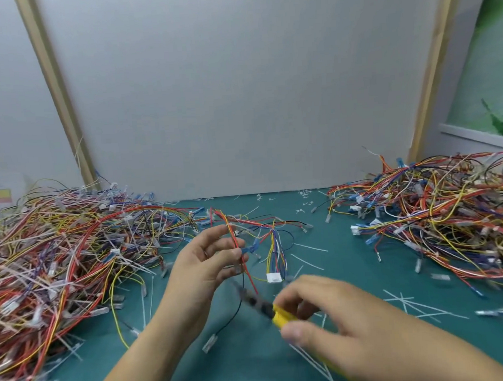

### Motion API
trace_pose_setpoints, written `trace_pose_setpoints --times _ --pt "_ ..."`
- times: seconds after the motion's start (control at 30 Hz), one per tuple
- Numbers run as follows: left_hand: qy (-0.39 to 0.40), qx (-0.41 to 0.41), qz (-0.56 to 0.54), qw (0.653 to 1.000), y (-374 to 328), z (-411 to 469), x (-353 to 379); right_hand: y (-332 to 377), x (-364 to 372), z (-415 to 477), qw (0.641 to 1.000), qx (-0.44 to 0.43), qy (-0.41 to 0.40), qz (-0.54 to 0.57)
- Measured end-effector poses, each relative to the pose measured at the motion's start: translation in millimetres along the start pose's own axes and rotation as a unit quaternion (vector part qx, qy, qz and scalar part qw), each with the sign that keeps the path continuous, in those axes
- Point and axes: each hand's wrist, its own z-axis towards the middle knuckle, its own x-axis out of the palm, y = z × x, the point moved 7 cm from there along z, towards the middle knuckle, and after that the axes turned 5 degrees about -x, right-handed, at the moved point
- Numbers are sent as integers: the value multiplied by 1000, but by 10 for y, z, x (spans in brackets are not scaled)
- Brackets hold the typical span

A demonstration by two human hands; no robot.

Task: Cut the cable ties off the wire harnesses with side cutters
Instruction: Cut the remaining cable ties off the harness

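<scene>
Between the left heap [55,257] and the right heap [442,215] of wiring, above the green mat [347,261], the left hand [208,264] holds up one wire harness [274,239]. Thumb and fingers pinch its red leads while the rest fans out and hangs toward a white connector [273,277]. The right hand [336,312] is wrapped round the yellow handles of the side cutters [283,317]. Their dark nose points up-left at the dangling leads, but it is blurred, so I cannot tell how the jaws stand.

I judge the harness light and floppy, with thin wires that swing, slip and nick easily. I would pinch close beside a tie to hold the bundle taut there, then bite only the stiff plastic strap. I cannot pick out a tie on this harness. Cut ties [416,306] lie scattered on the mat.
</scene>
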Motion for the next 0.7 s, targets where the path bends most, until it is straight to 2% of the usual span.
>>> trace_pose_setpoints --times 0.07,0.13,0.17,0.27,0.37,0.43,0.5,0.63,0.7 --pt "9 12 15 1000 -33 -45 73 -36 -55 9 977 26 -48 206" --pt "5 32 33 999 -63 -115 144 -121 -55 29 912 72 -111 389" --pt "-5 48 48 998 -80 -154 172 -166 -43 30 880 97 -140 444" --pt "-25 89 83 992 -111 -259 265 -245 7 36 820 148 -181 523" --pt "-3 103 75 992 -96 -334 371 -270 6 36 796 160 -190 552" --pt "18 104 75 992 -82 -375 428 -303 -28 31 795 159 -196 551" --pt "36 98 62 993 -72 -408 466 -318 -92 27 812 144 -207 527" --pt "74 66 52 994 -42 -460 556 -361 -222 6 892 142 -242 355" --pt "67 57 37 995 -20 -437 554 -277 -229 19 936 110 -194 271"
